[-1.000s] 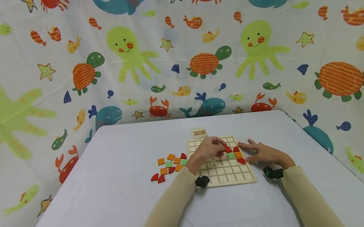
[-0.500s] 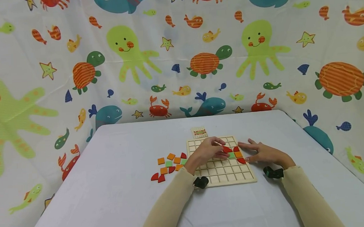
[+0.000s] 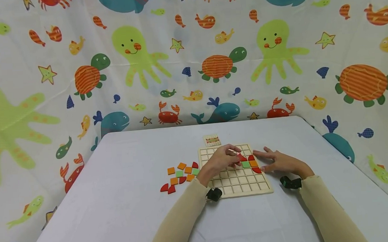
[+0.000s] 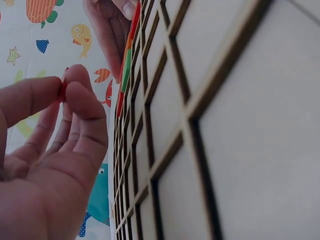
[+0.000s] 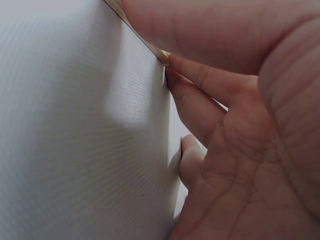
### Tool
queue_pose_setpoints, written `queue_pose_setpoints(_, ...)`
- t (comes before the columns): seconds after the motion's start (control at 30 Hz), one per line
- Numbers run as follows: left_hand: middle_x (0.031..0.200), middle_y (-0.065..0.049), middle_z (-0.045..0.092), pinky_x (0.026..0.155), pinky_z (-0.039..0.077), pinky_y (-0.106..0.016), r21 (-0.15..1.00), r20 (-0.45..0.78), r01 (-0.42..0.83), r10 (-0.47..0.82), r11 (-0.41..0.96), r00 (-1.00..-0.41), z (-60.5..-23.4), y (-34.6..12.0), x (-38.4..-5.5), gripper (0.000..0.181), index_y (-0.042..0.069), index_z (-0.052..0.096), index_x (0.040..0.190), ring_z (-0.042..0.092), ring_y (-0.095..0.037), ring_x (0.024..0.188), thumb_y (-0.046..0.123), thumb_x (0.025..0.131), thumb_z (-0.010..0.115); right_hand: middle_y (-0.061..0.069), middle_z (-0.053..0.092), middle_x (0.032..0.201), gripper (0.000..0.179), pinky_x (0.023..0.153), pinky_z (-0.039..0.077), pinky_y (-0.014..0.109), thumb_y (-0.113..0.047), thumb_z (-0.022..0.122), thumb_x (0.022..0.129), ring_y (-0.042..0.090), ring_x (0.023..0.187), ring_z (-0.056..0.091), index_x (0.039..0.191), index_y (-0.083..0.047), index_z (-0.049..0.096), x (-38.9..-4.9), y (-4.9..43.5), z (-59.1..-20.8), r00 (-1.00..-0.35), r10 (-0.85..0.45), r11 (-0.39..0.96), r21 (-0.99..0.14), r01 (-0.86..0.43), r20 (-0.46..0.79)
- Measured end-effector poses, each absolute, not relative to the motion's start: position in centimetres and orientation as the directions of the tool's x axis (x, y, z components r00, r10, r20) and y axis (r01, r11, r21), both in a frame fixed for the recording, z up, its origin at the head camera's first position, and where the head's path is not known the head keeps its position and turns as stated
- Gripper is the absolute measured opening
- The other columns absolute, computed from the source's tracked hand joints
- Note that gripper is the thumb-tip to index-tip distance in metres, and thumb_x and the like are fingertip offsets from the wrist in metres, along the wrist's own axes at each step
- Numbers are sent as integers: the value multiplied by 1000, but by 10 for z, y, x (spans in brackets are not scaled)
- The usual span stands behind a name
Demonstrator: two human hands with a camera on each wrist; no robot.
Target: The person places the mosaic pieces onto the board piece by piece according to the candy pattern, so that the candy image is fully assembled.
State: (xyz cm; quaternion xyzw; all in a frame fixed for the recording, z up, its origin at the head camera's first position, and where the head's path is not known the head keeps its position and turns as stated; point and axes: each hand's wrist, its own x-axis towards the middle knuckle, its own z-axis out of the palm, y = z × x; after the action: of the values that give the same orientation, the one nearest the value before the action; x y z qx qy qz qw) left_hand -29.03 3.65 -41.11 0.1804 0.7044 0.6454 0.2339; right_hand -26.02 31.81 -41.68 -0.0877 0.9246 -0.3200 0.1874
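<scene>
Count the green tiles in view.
3: one green tile on the board, a second tile and a third tile on the table left of it. The left hand may hide more.

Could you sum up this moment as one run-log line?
left hand: pinches red flat piece over pale wooden grid board; right hand: touches board's edge; beside board: loose orange squares, green squares, red quarter-circles

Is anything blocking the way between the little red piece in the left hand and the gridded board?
Nothing visible does, apart from the fingers of the left hand that pinch the red piece. The right hand is off to the side, at the right edge of the gridded board.
</scene>
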Motion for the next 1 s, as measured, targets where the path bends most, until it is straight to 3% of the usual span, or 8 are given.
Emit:
queue_pose_setpoints(0.17,104,-16,74,80,61,-34,996,-75,-31,551,88,-831,-411,38,-291,25,-1,65,126,74,-29,89,0,102,69,38,3,171,86,109,7,88,-40,77,94,72,149,-1,166,-15,39,-260,318,-417,-916,-279,783,-621,-43,-289)
queue_pose_setpoints(0.4,105,-8,73,82,60,-33,991,-54,21,537,132,-842,-409,39,-289,13,3,74,115,69,-28,88,5,102,71,37,3,171,85,109,7,88,-40,77,95,72,149,-1,166,-15,40,-260,318,-416,-919,-273,784,-619,-41,-285)
queue_pose_setpoints(0.67,104,-3,71,82,57,-32,979,-50,70,557,193,-829,-409,39,-287,23,4,75,123,63,-21,85,10,101,75,37,1,171,86,108,8,89,-40,78,94,71,150,-1,166,-15,39,-258,316,-415,-914,-276,773,-634,-26,-298)
queue_pose_setpoints(1.0,92,-6,75,73,57,-26,977,-2,117,550,181,-835,-405,43,-281,18,1,75,116,70,-26,83,16,107,68,37,2,171,85,108,6,89,-40,78,95,72,149,-2,166,-15,39,-259,316,-415,-917,-280,772,-634,-38,-286)
